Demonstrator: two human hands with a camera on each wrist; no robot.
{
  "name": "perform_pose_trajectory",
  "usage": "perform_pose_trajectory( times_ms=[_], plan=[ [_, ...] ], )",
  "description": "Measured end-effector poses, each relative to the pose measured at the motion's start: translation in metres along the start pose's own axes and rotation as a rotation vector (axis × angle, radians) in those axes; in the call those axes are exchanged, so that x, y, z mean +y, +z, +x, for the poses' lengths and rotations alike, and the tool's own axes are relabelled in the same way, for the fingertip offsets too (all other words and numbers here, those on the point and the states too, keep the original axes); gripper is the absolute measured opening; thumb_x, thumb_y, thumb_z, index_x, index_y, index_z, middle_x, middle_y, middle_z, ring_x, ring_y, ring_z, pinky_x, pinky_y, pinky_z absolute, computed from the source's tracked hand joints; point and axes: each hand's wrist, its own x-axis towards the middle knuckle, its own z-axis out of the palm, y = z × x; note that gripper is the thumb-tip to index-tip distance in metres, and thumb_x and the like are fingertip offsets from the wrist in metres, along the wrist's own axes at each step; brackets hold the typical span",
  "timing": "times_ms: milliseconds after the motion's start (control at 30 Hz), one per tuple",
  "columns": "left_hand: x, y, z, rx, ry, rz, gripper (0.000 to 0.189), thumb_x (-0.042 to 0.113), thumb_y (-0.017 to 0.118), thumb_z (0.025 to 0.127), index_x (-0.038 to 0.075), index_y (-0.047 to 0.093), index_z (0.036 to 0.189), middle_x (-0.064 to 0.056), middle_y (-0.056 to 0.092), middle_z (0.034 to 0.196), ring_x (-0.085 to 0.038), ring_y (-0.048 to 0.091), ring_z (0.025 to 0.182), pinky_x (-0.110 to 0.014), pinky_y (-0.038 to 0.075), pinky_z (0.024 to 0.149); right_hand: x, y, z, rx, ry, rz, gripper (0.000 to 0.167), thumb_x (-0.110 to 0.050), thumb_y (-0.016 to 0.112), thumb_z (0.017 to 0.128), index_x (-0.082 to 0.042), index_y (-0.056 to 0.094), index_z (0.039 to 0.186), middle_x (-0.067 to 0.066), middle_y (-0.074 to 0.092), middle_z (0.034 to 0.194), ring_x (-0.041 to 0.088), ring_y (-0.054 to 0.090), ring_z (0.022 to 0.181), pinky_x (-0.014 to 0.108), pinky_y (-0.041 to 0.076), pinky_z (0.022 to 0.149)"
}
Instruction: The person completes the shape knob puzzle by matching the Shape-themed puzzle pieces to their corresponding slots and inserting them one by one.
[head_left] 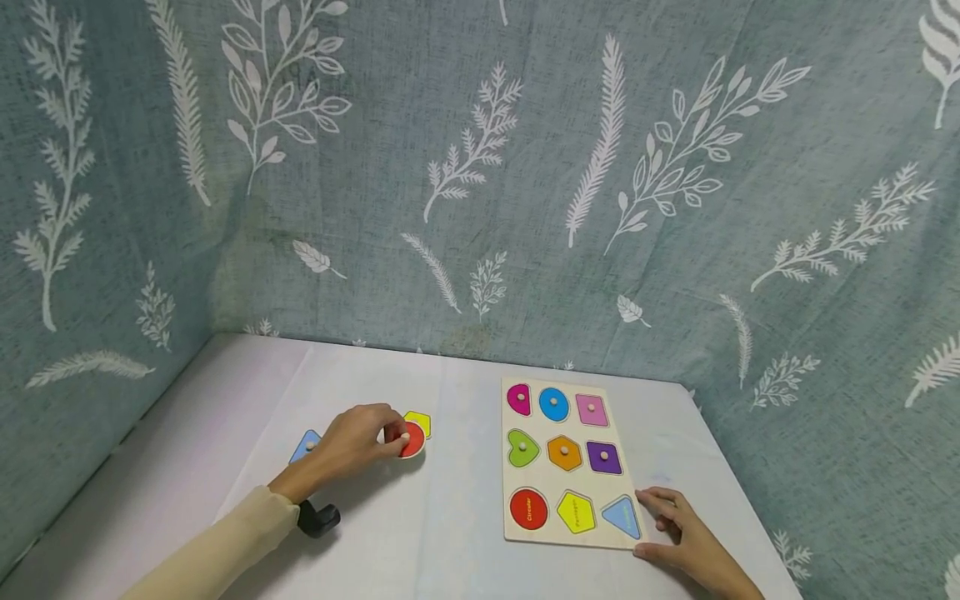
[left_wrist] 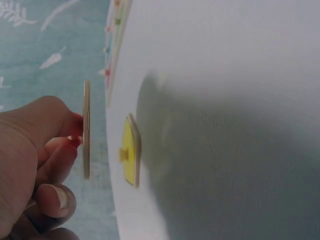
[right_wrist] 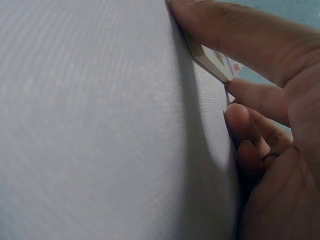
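Note:
Thumb and fingertips of my left hand (head_left: 360,437) pinch the knob of a red circle puzzle piece (head_left: 412,442). The left wrist view catches this disc (left_wrist: 87,130) edge-on, raised above the table. Just past it, a yellow pentagon piece (head_left: 420,420) lies flat with its knob up, partly covered by the disc in the head view. A blue triangle piece (head_left: 306,445) lies partly behind my left wrist. My right hand (head_left: 678,529) rests at the near right corner of the wooden puzzle board (head_left: 551,475), thumb and index fingertips touching its edge, other fingers loosely bent.
Knobbed pieces, among them a green heart (head_left: 522,448) and an orange hexagon (head_left: 565,453), fill the board's two far rows. The near row shows printed red circle, yellow pentagon and blue triangle shapes. A leaf-patterned curtain (head_left: 540,275) borders the white table (head_left: 457,533).

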Motion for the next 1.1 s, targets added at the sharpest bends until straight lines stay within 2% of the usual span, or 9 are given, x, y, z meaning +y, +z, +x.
perform_pose_trajectory(
  times_ms=[167, 400, 667, 933, 1100],
  plan=[
    [0.006, 0.003, 0.003, -0.019, 0.036, -0.01, 0.016, 0.021, 0.078, 0.087, 0.027, 0.065, 0.078, 0.019, 0.05, 0.071, 0.001, 0.043, 0.061, -0.023, 0.039, 0.056, -0.002, -0.001, -0.001, -0.002, 0.014, -0.022, 0.086, -0.032, 0.088, 0.082, -0.003, 0.047, 0.152, 0.018, 0.033, 0.152, 0.021, 0.049, 0.11, 0.019, 0.047, 0.092],
    [0.016, 0.005, 0.007, 0.007, 0.082, 0.001, 0.016, 0.021, 0.078, 0.086, 0.027, 0.065, 0.079, 0.017, 0.051, 0.071, 0.001, 0.042, 0.061, -0.023, 0.038, 0.056, -0.004, -0.002, -0.002, 0.001, 0.001, -0.045, 0.088, -0.032, 0.088, 0.082, -0.001, 0.046, 0.152, 0.019, 0.034, 0.151, 0.021, 0.049, 0.109, 0.023, 0.049, 0.093],
    [0.025, 0.01, 0.008, -0.004, 0.118, -0.014, 0.016, 0.02, 0.078, 0.087, 0.025, 0.065, 0.079, 0.018, 0.052, 0.072, 0.002, 0.043, 0.062, -0.023, 0.04, 0.057, -0.005, -0.001, 0.0, -0.005, -0.03, -0.005, 0.087, -0.029, 0.087, 0.083, -0.002, 0.044, 0.153, 0.016, 0.033, 0.151, 0.016, 0.045, 0.105, 0.02, 0.044, 0.091],
    [0.04, 0.019, 0.011, 0.009, 0.143, -0.035, 0.014, 0.022, 0.078, 0.087, 0.026, 0.067, 0.081, 0.018, 0.053, 0.073, 0.001, 0.044, 0.064, -0.023, 0.04, 0.058, -0.003, -0.001, 0.0, -0.006, 0.014, -0.032, 0.09, -0.033, 0.088, 0.081, -0.001, 0.045, 0.153, 0.017, 0.035, 0.151, 0.022, 0.05, 0.113, 0.023, 0.048, 0.096],
    [0.049, 0.025, 0.016, -0.005, 0.169, -0.013, 0.016, 0.024, 0.077, 0.087, 0.028, 0.064, 0.079, 0.018, 0.051, 0.072, -0.001, 0.044, 0.067, -0.023, 0.041, 0.06, -0.003, -0.002, 0.0, -0.009, 0.009, -0.028, 0.089, -0.032, 0.089, 0.081, -0.001, 0.045, 0.153, 0.018, 0.035, 0.151, 0.023, 0.05, 0.114, 0.022, 0.048, 0.096]
  ],
)
